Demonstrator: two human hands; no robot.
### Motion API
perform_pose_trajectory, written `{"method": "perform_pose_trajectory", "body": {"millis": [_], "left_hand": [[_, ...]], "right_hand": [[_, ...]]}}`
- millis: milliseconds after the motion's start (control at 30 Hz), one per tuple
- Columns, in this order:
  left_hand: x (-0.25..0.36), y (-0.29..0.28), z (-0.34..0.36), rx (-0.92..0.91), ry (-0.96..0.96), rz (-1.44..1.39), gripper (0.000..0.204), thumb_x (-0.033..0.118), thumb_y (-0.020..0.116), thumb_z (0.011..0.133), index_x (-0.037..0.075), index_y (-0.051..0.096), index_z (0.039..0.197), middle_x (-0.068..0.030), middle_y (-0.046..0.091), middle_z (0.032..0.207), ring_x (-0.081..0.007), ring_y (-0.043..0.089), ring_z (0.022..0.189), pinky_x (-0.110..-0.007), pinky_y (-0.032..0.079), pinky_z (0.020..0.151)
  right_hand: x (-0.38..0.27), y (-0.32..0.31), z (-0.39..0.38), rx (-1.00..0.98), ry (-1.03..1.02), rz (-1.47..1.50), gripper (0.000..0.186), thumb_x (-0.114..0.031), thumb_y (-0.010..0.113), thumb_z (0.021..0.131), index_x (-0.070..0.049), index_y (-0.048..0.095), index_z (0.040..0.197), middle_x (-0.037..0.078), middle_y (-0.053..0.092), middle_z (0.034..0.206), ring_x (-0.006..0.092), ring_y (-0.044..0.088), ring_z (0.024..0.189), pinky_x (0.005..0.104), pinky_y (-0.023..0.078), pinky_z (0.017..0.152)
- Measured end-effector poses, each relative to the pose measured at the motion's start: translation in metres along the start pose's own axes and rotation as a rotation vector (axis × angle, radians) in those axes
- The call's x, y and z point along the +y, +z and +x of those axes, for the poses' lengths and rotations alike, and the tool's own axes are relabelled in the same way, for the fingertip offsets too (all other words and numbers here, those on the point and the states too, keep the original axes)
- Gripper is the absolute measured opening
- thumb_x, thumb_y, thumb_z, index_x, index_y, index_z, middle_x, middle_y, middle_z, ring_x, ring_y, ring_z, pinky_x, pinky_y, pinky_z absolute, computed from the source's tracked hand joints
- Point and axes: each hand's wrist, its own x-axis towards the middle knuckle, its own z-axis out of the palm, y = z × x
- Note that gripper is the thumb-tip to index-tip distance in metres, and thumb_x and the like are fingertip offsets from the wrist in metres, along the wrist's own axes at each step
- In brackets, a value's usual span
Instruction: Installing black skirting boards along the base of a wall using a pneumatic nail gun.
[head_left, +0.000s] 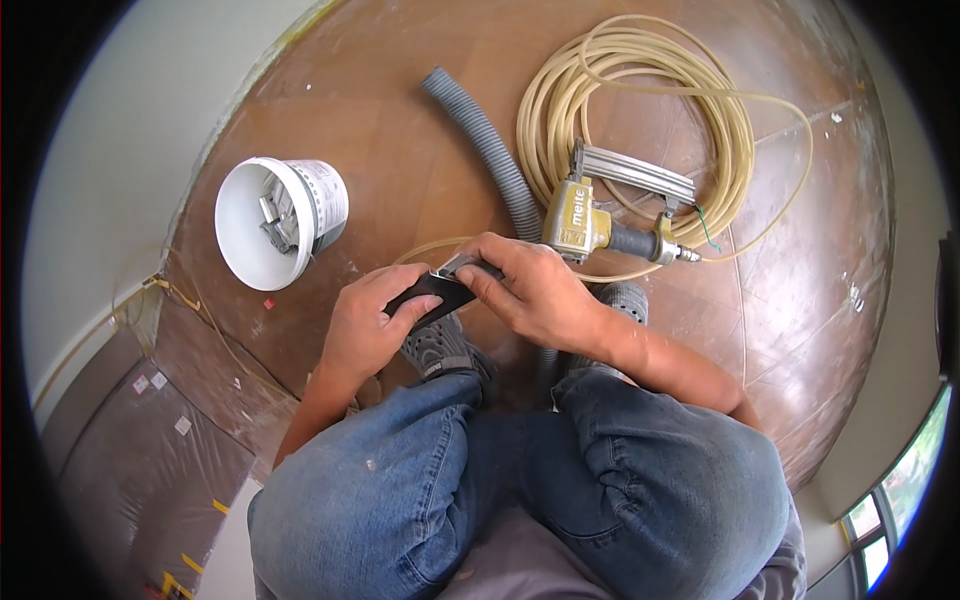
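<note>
Above my knees, my left hand (362, 318) grips a black, flat, box-like piece (446, 297), its thumb lying along the near side. My right hand (540, 298) pinches the other end of it, where a small silvery-grey strip (456, 264) shows between the fingers. What that strip is, and how it joins the black piece, I cannot make out. Just beyond my right hand a yellow and grey air nailer (574, 222) lies on the floor, with a hose fitting at its handle end.
A coil of pale yellow air hose (535, 110) lies behind the nailer, beside a grey corrugated hose (482, 135). To the left a white bucket (226, 235), tipped on its side, holds grey pieces. Plastic film (150, 460) covers something at lower left. Walls border the floor.
</note>
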Motion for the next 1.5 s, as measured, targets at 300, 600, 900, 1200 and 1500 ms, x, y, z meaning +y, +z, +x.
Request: {"method": "perform_pose_trajectory", "body": {"millis": [300, 600, 900, 1200, 1500], "left_hand": [[-0.001, 0.006, 0.003, -0.137, -0.227, -0.281, 0.023, 0.007, 0.076, 0.085, -0.002, 0.069, 0.105, -0.011, 0.07, 0.087, -0.0142, 0.064, 0.08, -0.03, 0.051, 0.074], [0.002, 0.006, 0.004, -0.189, -0.25, -0.225, 0.023, 0.012, 0.078, 0.083, 0.0, 0.069, 0.1, -0.0097, 0.066, 0.082, -0.0162, 0.062, 0.075, -0.031, 0.05, 0.072], [0.006, 0.014, 0.009, -0.192, -0.272, -0.367, 0.035, 0.014, 0.076, 0.091, 0.0, 0.067, 0.121, -0.0063, 0.073, 0.098, -0.0102, 0.066, 0.089, -0.028, 0.053, 0.081], [0.007, 0.008, 0.008, -0.279, -0.254, -0.426, 0.044, 0.015, 0.071, 0.094, 0.001, 0.061, 0.134, -0.0099, 0.07, 0.119, -0.0148, 0.065, 0.106, -0.031, 0.051, 0.094], [0.033, 0.01, 0.019, -0.253, -0.192, -0.218, 0.039, 0.017, 0.069, 0.094, 0.002, 0.062, 0.129, -0.0152, 0.071, 0.115, -0.0219, 0.067, 0.106, -0.035, 0.05, 0.096]], "right_hand": [[0.005, 0.004, -0.001, -0.027, -0.008, -0.054, 0.025, -0.013, 0.076, 0.088, -0.001, 0.063, 0.105, 0.018, 0.068, 0.093, 0.037, 0.069, 0.088, 0.0428, 0.053, 0.075], [0.01, 0.0, -0.001, -0.063, -0.026, 0.018, 0.021, -0.01, 0.075, 0.089, -0.001, 0.064, 0.104, 0.018, 0.066, 0.091, 0.0337, 0.067, 0.085, 0.0413, 0.052, 0.075], [0.02, -0.014, -0.006, -0.073, 0.107, 0.11, 0.025, -0.017, 0.075, 0.092, -0.001, 0.064, 0.108, 0.011, 0.07, 0.087, 0.018, 0.065, 0.082, 0.0344, 0.052, 0.078], [0.024, -0.023, -0.006, -0.065, 0.154, 0.259, 0.026, -0.015, 0.079, 0.09, -0.002, 0.065, 0.108, 0.006, 0.069, 0.091, 0.0118, 0.062, 0.087, 0.0304, 0.051, 0.079], [0.027, -0.023, -0.011, -0.13, 0.066, 0.186, 0.03, -0.02, 0.07, 0.095, 0.0, 0.056, 0.112, 0.024, 0.068, 0.1, 0.0385, 0.067, 0.096, 0.044, 0.05, 0.084]]}}
